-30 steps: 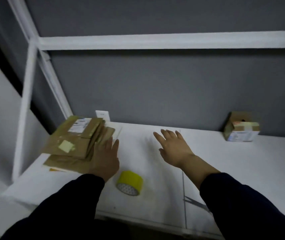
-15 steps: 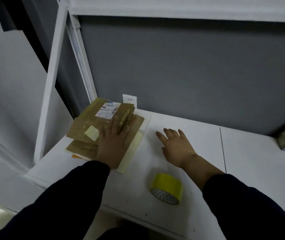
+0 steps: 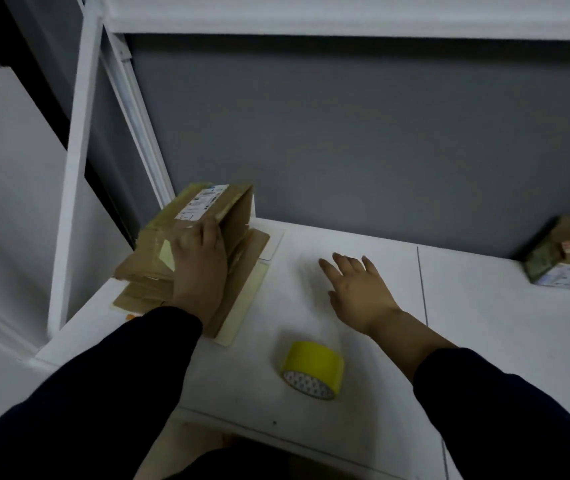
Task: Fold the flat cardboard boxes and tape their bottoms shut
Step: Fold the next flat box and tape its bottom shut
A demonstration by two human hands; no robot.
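Bare table (image 3: 484, 341) lay open between the flat boxes (image 3: 145, 268) piled at the left end and the small box (image 3: 567, 268) far right. The tape roll (image 3: 313, 370) stood alone near the front edge. A grey wall (image 3: 345, 150) closed the back; a white post (image 3: 75, 168) blocked the left corner.

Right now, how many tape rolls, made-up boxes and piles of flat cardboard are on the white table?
Pile of flat cardboard: 1 (the pieces in it cannot be counted)
Yellow tape roll: 1
Made-up box: 1
Total: 3
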